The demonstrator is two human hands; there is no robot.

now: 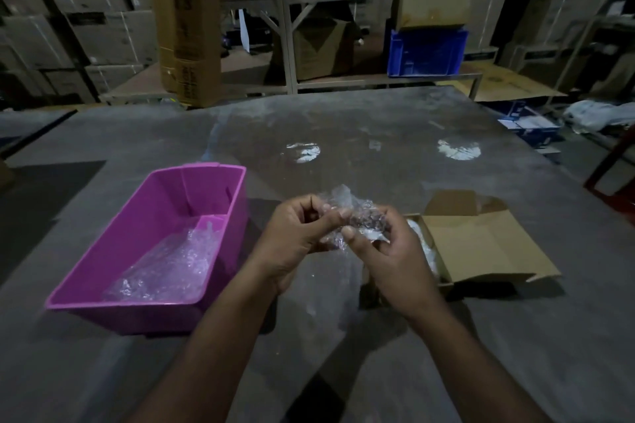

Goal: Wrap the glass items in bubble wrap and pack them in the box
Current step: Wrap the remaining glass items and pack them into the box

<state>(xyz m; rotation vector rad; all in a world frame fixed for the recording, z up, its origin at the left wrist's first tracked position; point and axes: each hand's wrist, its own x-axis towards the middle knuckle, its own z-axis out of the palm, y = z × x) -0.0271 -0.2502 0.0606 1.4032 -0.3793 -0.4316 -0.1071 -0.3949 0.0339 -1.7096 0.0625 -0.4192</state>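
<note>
Both hands hold one small bundle of bubble wrap above the grey table, between the pink bin and the cardboard box. My left hand pinches its left end with curled fingers. My right hand grips its right end, thumb on top. Whatever is inside the wrap is hidden. An open cardboard box lies just right of my right hand, with white wrapped material showing at its left edge.
A pink plastic bin at the left holds loose bubble wrap. The grey table stretches ahead with bright light spots. Behind it stand a shelf frame, a tall cardboard carton, a blue crate and stacked boxes.
</note>
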